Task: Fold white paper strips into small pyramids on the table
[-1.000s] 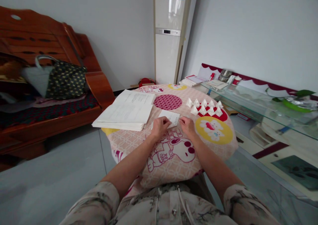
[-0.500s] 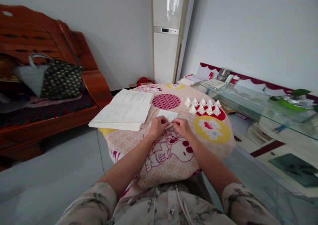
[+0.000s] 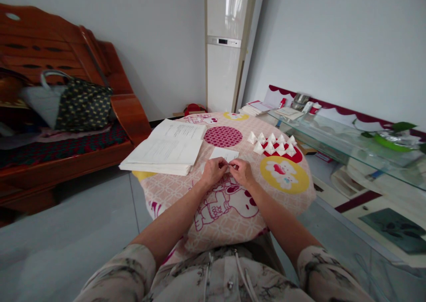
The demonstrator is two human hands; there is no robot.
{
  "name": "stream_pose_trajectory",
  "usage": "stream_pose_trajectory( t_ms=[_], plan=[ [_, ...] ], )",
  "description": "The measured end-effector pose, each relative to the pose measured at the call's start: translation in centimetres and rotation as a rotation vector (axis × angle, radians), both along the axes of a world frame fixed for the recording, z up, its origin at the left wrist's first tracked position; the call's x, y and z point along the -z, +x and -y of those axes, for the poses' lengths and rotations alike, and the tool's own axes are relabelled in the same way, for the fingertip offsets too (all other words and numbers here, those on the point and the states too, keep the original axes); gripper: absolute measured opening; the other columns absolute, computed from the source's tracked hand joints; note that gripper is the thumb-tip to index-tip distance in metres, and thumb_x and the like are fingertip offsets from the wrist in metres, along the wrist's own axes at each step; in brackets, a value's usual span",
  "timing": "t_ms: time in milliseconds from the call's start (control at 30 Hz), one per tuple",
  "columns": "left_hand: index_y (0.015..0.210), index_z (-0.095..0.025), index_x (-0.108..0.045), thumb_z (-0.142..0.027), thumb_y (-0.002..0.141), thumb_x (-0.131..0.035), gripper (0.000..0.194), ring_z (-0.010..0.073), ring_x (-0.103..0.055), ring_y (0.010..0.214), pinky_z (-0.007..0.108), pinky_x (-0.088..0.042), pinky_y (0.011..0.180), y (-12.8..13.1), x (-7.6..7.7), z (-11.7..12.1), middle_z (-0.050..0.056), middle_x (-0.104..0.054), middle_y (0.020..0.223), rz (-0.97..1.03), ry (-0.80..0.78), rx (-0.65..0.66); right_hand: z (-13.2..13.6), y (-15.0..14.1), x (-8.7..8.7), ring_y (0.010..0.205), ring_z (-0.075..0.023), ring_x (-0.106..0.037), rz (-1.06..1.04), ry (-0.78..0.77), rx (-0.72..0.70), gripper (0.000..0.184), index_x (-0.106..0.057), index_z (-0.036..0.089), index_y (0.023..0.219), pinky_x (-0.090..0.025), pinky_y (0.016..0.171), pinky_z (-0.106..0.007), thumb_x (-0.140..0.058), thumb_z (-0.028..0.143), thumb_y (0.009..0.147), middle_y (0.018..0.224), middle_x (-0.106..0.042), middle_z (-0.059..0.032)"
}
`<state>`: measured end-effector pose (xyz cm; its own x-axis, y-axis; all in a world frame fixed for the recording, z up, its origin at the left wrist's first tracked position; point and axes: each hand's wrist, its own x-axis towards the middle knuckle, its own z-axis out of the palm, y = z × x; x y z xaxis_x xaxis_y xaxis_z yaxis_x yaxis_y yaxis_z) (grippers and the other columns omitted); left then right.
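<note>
A small sheet of white paper [image 3: 225,152] lies on the round table, its near edge hidden behind my fingers. My left hand [image 3: 214,170] is closed in a pinch on that near edge. Close beside it, my right hand [image 3: 241,170] pinches the same edge, the fingertips of both hands almost meeting. Left of my hands rests a thick stack of printed paper [image 3: 166,144]. To the right, several folded white paper pyramids [image 3: 271,145] stand in two rows.
A patterned cloth [image 3: 222,235] covers the table. On the right runs a glass-topped cabinet [image 3: 336,131] bearing cups and a green bowl [image 3: 394,143]. A wooden sofa [image 3: 131,115] with bags stands left, and a tall air conditioner [image 3: 221,71] is in the corner.
My right hand has moved left from the sheet's right side, so both hands now meet at its near edge. The view has shifted slightly.
</note>
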<state>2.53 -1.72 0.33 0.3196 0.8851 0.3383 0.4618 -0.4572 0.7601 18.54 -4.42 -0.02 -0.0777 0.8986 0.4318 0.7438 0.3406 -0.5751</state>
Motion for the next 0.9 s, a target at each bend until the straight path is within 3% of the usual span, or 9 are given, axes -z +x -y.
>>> stream_pose_trajectory(
  t_ms=[300,567,900],
  plan=[
    [0.074,-0.015,-0.069,-0.015,0.079,-0.060,0.011,0.0143,-0.061,0.067,0.025,-0.043,0.066,-0.08,-0.18,0.21,0.002,-0.070,0.072,-0.025,0.001,-0.014,-0.20,-0.02,0.44,0.064,-0.0154,-0.056,-0.050,0.049,0.032,0.014,-0.063,0.020,0.065,-0.042,0.066,-0.025,-0.056,0.013,0.075,0.065,-0.065,-0.0011],
    [0.072,-0.014,-0.068,-0.016,0.079,-0.061,0.010,0.0132,-0.058,0.064,0.024,-0.040,0.063,-0.10,-0.28,0.23,0.002,-0.068,0.069,-0.026,-0.004,-0.021,-0.39,-0.13,0.92,0.064,-0.0166,-0.057,-0.133,0.125,-0.037,0.012,-0.064,0.020,0.067,-0.044,0.066,-0.027,-0.056,0.015,0.074,0.067,-0.066,-0.0024],
    [0.075,-0.014,-0.069,-0.016,0.077,-0.060,0.009,0.0129,-0.056,0.063,0.024,-0.039,0.062,-0.26,-0.23,0.22,0.001,-0.068,0.068,-0.061,-0.013,-0.068,-0.54,0.64,0.76,0.060,-0.0160,-0.056,-0.263,0.132,0.064,0.009,-0.060,0.021,0.065,-0.045,0.063,-0.027,-0.055,0.022,0.072,0.063,-0.064,-0.0010]
  ],
)
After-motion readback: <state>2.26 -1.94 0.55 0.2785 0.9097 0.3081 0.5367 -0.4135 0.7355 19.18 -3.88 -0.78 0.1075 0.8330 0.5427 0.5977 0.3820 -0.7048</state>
